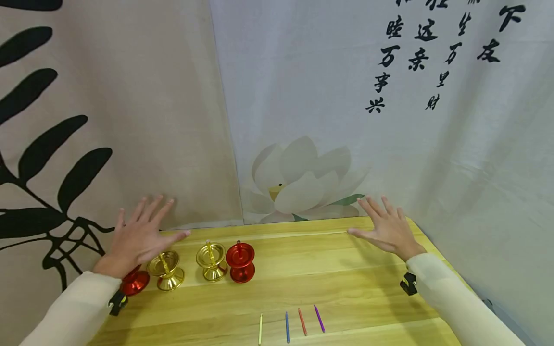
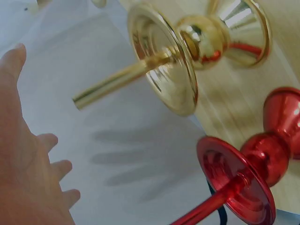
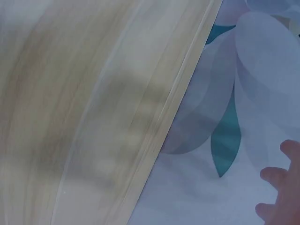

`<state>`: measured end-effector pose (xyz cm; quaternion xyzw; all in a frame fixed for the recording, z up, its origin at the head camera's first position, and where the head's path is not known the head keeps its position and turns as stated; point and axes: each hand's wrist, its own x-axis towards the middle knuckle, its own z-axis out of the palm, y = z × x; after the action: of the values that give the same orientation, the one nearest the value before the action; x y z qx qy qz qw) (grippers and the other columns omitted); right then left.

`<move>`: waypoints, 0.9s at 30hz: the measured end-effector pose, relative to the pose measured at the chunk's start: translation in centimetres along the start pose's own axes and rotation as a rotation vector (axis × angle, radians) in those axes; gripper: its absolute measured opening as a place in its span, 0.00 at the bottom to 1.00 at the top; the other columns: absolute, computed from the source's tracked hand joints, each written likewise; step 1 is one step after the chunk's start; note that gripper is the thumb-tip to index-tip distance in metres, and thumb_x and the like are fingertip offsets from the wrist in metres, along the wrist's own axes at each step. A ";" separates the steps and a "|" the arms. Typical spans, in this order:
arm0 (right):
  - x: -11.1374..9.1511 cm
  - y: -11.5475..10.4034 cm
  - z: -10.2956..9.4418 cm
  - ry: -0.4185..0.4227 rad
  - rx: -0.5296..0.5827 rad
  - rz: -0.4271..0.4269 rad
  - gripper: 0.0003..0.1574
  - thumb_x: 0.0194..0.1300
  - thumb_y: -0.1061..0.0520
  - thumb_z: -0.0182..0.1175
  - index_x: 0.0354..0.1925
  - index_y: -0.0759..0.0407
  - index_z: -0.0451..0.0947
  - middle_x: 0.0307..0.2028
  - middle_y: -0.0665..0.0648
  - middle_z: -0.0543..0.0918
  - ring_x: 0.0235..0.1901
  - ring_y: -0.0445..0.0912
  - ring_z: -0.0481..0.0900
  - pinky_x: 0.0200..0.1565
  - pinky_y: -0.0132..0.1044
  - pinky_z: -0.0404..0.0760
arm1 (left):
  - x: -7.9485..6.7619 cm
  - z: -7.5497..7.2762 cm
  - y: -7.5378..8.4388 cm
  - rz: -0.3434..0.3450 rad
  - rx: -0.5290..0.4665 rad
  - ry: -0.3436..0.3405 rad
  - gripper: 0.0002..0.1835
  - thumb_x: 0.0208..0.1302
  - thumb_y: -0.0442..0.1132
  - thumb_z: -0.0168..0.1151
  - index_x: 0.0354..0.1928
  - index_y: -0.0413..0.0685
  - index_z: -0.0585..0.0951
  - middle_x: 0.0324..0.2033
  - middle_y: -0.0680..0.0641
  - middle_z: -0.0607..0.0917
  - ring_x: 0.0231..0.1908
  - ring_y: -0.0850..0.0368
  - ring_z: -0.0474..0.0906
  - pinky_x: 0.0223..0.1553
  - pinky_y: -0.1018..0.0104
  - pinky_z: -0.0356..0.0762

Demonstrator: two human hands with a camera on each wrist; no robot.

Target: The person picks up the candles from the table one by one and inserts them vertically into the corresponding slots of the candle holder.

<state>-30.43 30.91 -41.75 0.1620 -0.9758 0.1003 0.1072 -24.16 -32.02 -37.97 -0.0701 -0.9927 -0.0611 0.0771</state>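
Note:
Both hands hover over the table with fingers spread and nothing in them. My left hand (image 1: 140,240) is at the left, above a red candle holder (image 1: 136,284) that it partly hides. Just right of that stands a gold candle holder (image 1: 170,279), close under the thumb. A second gold holder (image 1: 214,273) and a second red holder (image 1: 241,273) stand upright side by side farther right. The left wrist view shows a gold holder (image 2: 204,40) and a red holder (image 2: 267,159), each with a dish and a central stem. My right hand (image 1: 389,230) is near the table's far right corner.
On the wooden table (image 1: 329,269), thin sticks lie near the front: yellow (image 1: 260,329), blue (image 1: 287,327), red (image 1: 302,322) and purple (image 1: 319,318). Printed cloth (image 1: 303,96) with a lotus and writing hangs behind the far edge.

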 end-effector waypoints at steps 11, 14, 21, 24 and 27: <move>-1.3 -2.3 0.6 0.045 0.003 -0.089 0.66 0.68 0.20 0.65 0.88 0.49 0.57 0.86 0.62 0.57 0.85 0.72 0.44 0.73 0.84 0.45 | -1.7 -0.1 3.0 0.043 0.014 0.049 0.58 0.71 0.82 0.52 0.90 0.54 0.52 0.87 0.36 0.49 0.83 0.24 0.42 0.74 0.16 0.26; -1.9 -3.2 0.9 0.051 -0.003 -0.121 0.66 0.68 0.20 0.65 0.88 0.49 0.58 0.86 0.62 0.59 0.85 0.71 0.44 0.74 0.83 0.47 | -2.2 -0.1 3.9 0.061 0.003 0.070 0.58 0.70 0.82 0.54 0.90 0.54 0.56 0.88 0.37 0.50 0.84 0.26 0.43 0.74 0.16 0.28; -3.3 -5.5 1.7 0.082 0.001 -0.195 0.65 0.66 0.19 0.66 0.86 0.49 0.62 0.84 0.61 0.63 0.83 0.71 0.51 0.73 0.82 0.53 | -3.8 0.6 6.1 0.119 -0.009 0.105 0.57 0.69 0.81 0.57 0.88 0.52 0.61 0.87 0.39 0.55 0.84 0.29 0.44 0.76 0.19 0.29; -3.9 -6.3 2.0 0.090 -0.005 -0.224 0.65 0.65 0.17 0.66 0.86 0.50 0.64 0.84 0.60 0.64 0.83 0.70 0.52 0.72 0.83 0.56 | -4.6 1.0 7.0 0.140 -0.007 0.115 0.57 0.68 0.82 0.57 0.88 0.53 0.62 0.87 0.40 0.57 0.85 0.30 0.45 0.77 0.19 0.32; -4.5 -7.1 2.4 0.081 0.000 -0.246 0.66 0.64 0.16 0.64 0.86 0.49 0.64 0.84 0.58 0.63 0.84 0.69 0.52 0.72 0.83 0.57 | -5.3 1.6 7.9 0.160 -0.003 0.124 0.58 0.67 0.83 0.58 0.87 0.55 0.63 0.86 0.42 0.58 0.85 0.32 0.46 0.77 0.20 0.34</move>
<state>-24.27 25.09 -43.94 0.2761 -0.9435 0.0927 0.1579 -18.01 -24.68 -39.57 -0.1454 -0.9772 -0.0603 0.1428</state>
